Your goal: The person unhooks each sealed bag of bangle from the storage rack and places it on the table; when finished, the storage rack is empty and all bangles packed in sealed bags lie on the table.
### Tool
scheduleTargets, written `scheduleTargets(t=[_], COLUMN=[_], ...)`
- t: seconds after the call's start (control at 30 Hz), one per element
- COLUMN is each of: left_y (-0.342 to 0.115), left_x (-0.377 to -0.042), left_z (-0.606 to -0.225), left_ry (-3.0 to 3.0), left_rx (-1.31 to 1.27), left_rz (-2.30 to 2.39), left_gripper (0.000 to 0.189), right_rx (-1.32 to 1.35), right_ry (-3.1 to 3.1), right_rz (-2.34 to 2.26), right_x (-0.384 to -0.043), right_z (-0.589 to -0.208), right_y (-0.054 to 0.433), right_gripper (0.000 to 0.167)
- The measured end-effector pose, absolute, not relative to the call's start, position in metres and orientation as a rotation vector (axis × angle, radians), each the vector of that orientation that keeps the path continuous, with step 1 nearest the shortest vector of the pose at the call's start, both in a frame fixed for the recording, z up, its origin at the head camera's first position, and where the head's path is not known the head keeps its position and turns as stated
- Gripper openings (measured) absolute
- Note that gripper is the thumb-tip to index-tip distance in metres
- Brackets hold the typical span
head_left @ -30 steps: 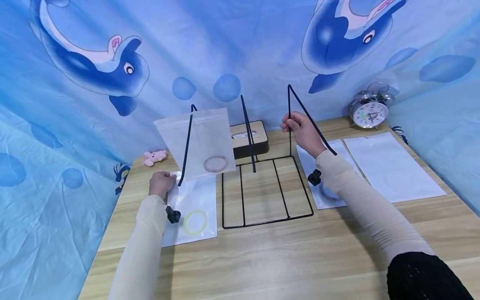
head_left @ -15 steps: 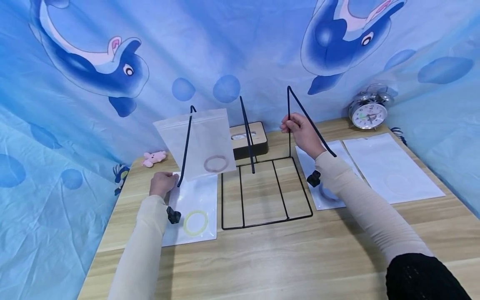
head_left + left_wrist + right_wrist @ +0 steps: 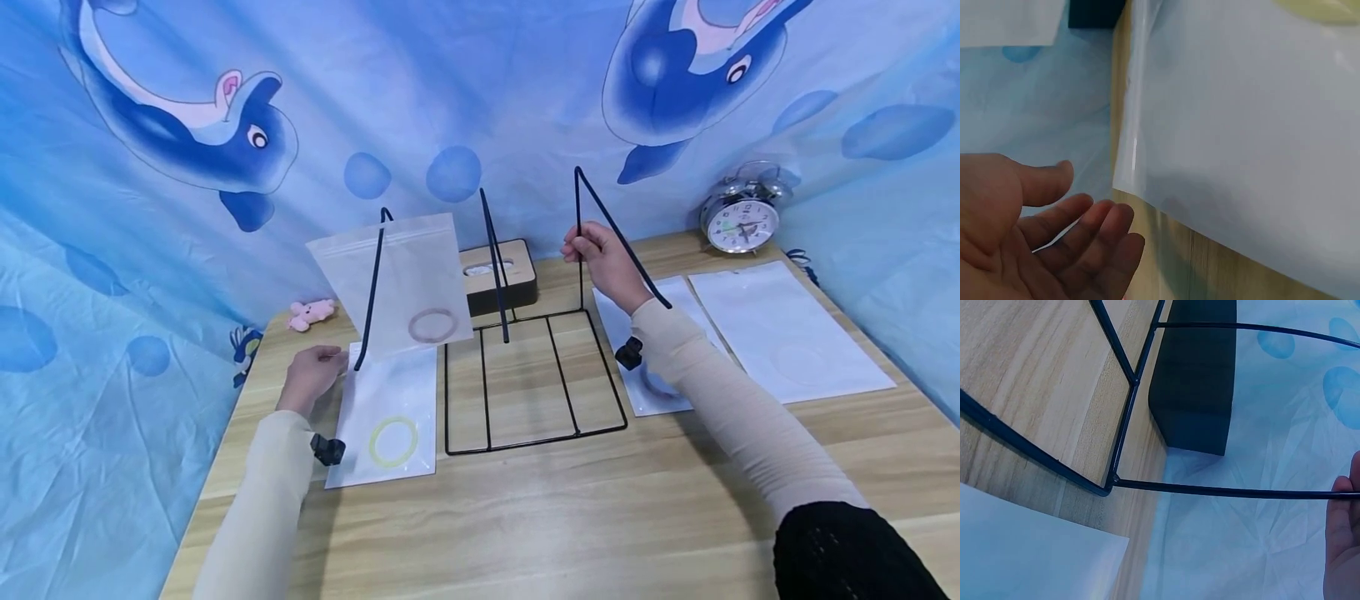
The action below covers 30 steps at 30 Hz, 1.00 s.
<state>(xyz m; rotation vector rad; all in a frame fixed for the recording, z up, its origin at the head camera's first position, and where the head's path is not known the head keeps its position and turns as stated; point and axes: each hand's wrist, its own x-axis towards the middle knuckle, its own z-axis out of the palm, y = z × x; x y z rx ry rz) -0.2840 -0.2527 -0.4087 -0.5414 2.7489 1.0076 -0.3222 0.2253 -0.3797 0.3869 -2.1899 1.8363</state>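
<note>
My right hand (image 3: 606, 265) holds the rear right upright of a black wire rack (image 3: 577, 433). The right wrist view shows its fingers at that wire (image 3: 1241, 492). A translucent zip bag (image 3: 420, 271) with a pinkish ring hangs on the rack's left arm. My left hand (image 3: 309, 379) is by the far left corner of a white bag (image 3: 408, 383) with a yellow ring (image 3: 372, 442), lying left of the rack. In the left wrist view, the left fingers (image 3: 1116, 225) are loosely bent, apart from the bag's corner, and hold nothing.
Two more white bags, one near the rack (image 3: 615, 329) and one farther right (image 3: 795, 333), lie on the wooden table (image 3: 525, 533). A tissue box (image 3: 521, 258) stands behind the rack. An alarm clock (image 3: 742, 225) and a pink plush toy (image 3: 311, 312) sit along the back.
My left hand has let go of the left bag's edge and drawn back slightly to the left. The right hand stays on the rack's upright.
</note>
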Motion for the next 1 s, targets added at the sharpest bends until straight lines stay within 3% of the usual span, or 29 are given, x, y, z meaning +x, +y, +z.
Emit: scheduleTargets(t=[0.37,0.7,1.0], left_y=[-0.245,-0.226,-0.204], left_x=[-0.246,-0.219,-0.201], left_z=[-0.394,-0.336,-0.297], left_ry=[2.705,2.813,2.991], left_rx=[-0.399,-0.244,0.106], left_rz=[1.289,1.467,1.542], left_gripper=[0.054,0.053,0.051], right_rx=[0.371,0.377,0.369], right_ry=[-2.202,-2.218,-2.209], right_rz=[1.832,1.826,1.818], right_x=[-0.322,-0.326,-0.325], right_z=[-0.381,-0.379,-0.381], right_y=[0.225,0.226,0.225], right_gripper=[0.024,0.023,0.024])
